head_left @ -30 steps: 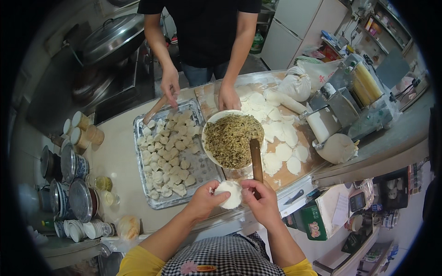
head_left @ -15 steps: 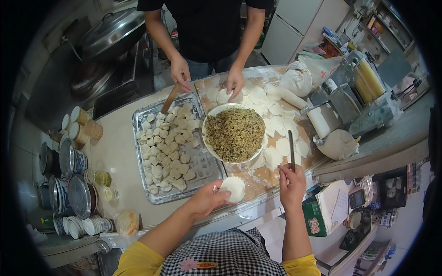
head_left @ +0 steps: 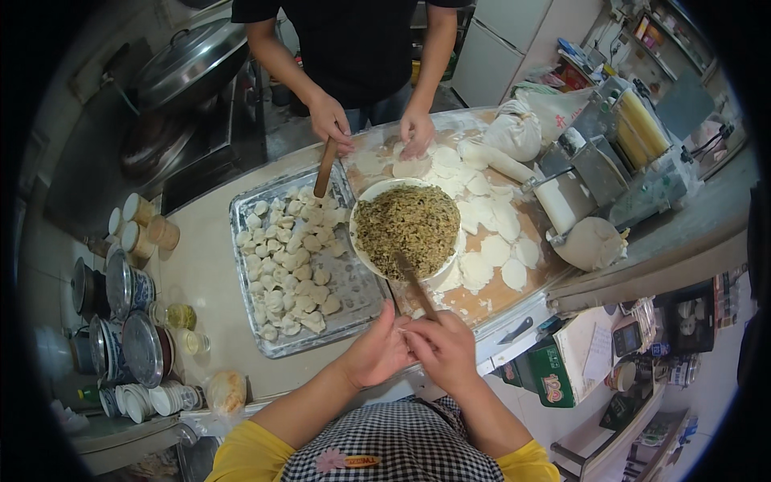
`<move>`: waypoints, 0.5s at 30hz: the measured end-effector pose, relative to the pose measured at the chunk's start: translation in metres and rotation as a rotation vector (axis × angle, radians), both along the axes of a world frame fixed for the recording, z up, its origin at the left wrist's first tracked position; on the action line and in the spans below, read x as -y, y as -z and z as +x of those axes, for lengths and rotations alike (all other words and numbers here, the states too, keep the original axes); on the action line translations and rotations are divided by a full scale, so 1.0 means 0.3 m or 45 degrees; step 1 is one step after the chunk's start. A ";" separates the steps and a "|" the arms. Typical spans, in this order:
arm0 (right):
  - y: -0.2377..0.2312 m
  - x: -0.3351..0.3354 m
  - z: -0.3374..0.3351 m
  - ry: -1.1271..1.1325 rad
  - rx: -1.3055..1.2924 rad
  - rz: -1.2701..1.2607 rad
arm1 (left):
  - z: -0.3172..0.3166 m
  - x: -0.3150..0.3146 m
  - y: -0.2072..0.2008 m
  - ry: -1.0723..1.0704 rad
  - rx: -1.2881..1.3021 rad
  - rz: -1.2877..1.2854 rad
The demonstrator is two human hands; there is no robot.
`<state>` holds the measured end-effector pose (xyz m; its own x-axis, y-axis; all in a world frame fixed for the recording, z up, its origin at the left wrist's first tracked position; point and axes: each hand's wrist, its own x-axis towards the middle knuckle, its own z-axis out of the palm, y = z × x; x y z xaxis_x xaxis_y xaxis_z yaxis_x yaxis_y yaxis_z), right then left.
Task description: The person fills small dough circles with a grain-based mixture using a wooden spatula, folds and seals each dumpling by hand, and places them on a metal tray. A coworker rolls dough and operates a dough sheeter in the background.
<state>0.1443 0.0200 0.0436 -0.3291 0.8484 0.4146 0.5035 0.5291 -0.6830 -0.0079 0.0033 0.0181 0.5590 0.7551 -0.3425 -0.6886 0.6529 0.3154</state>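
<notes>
My left hand (head_left: 377, 352) is cupped around a dumpling wrapper, now nearly hidden by my fingers. Against it presses my right hand (head_left: 442, 349), which also grips a thin filling spatula (head_left: 415, 283). The spatula slants up and left, its tip over the near edge of a bowl (head_left: 358, 251) heaped with chopped greenish-brown filling (head_left: 408, 225). Left of the bowl lies a metal tray (head_left: 357, 301) with many shaped dumplings (head_left: 289, 273). Flat round wrappers (head_left: 477, 271) are spread on the floured board right of the bowl.
Across the table a co-worker holds a wooden spatula (head_left: 325, 167) in one hand and touches wrappers with the other hand (head_left: 416, 132). A dough-rolling machine (head_left: 590, 173) stands at the right. Jars (head_left: 138, 239) and lidded containers (head_left: 143, 347) line the left side.
My right hand has swung left with the spatula to meet my left hand, and the wrapper has dropped from sight between them. The co-worker's spatula has shifted right over the tray.
</notes>
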 end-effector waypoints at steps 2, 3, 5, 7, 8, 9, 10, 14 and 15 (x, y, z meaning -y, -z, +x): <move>0.002 -0.006 0.047 0.127 -0.065 0.037 | 0.008 -0.003 -0.013 -0.041 0.083 -0.020; 0.004 -0.015 0.077 0.243 -0.037 0.026 | 0.002 -0.003 -0.003 -0.074 -0.025 0.009; 0.034 -0.044 0.191 0.431 0.190 0.010 | -0.012 -0.002 0.036 -0.134 -0.241 0.071; 0.063 -0.089 0.281 0.555 0.486 0.023 | -0.040 -0.003 0.071 -0.216 -0.513 -0.106; 0.087 -0.107 0.313 0.625 0.574 0.050 | -0.055 -0.006 0.081 -0.259 -0.638 -0.158; 0.102 -0.114 0.334 0.695 0.661 0.078 | -0.070 -0.011 0.094 -0.304 -0.762 -0.210; 0.092 -0.106 0.337 0.672 0.604 -0.072 | -0.091 -0.018 0.118 -0.350 -0.858 -0.223; 0.013 -0.043 0.196 0.499 0.104 -0.528 | -0.146 -0.046 0.247 -0.565 -1.016 -0.295; 0.047 -0.033 0.172 0.351 0.138 -0.439 | -0.152 -0.057 0.274 -0.635 -0.995 -0.309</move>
<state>0.1959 0.0299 0.0295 -0.0973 0.9929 0.0683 0.6721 0.1162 -0.7313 -0.0536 0.0204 -0.0641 -0.2607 0.7039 -0.6607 -0.5574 0.4491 0.6983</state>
